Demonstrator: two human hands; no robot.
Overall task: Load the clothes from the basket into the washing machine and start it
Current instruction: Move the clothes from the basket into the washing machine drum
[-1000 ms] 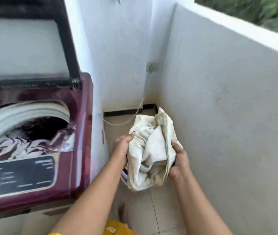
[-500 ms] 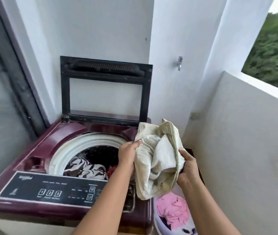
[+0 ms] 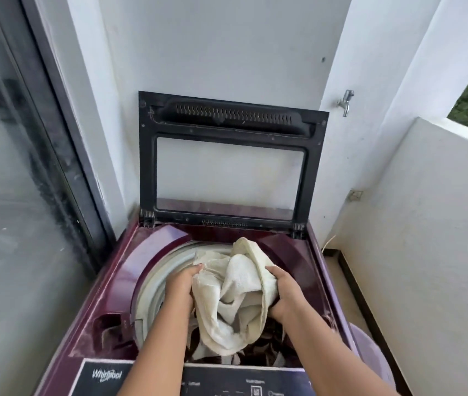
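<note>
A maroon top-loading washing machine (image 3: 107, 307) stands in front of me with its black-framed lid (image 3: 232, 167) raised against the wall. A bundled cream towel (image 3: 235, 298) hangs over the drum opening (image 3: 155, 284). My left hand (image 3: 181, 284) grips its left side and my right hand (image 3: 284, 292) grips its right side. Dark patterned clothes (image 3: 267, 347) lie in the drum beneath the towel. The black control panel (image 3: 107, 378) runs along the machine's front edge. The lilac laundry basket (image 3: 369, 355) shows only its rim, low at the right of the machine.
A glass sliding door (image 3: 13, 195) fills the left side. A white balcony wall (image 3: 432, 238) closes the right, with a tap (image 3: 345, 102) on the pillar above it. A narrow strip of tiled floor (image 3: 341, 284) runs between machine and wall.
Both hands carried the towel from over the floor leftward and down, so it now hangs over the drum. The view turned to face the machine squarely.
</note>
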